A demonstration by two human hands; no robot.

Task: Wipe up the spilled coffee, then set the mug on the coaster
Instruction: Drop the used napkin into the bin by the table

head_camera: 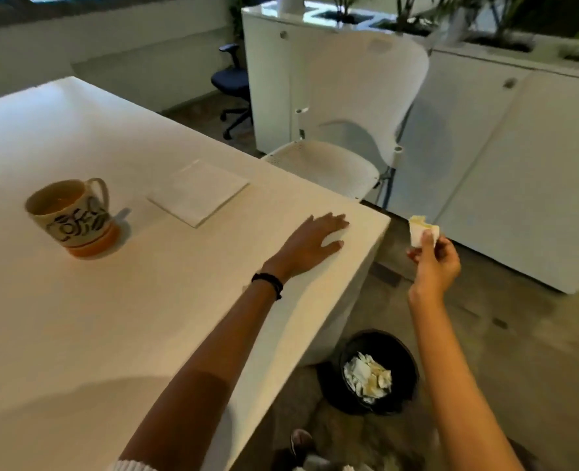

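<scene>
A patterned mug (70, 212) with coffee in it stands on an orange coaster (96, 244) on the left of the white table (138, 317). A stack of white napkins (198, 192) lies to its right. My left hand (312, 241) rests flat, fingers spread, near the table's right corner. My right hand (434, 260) is off the table's edge, over the floor, pinching a crumpled, coffee-stained napkin (420, 231). I see no spill on the tabletop.
A black waste bin (369, 370) holding several crumpled stained napkins stands on the floor below my right arm. A white chair (346, 130) is pushed near the table's far corner. White cabinets (485, 158) line the right side; a dark office chair (232, 83) stands behind.
</scene>
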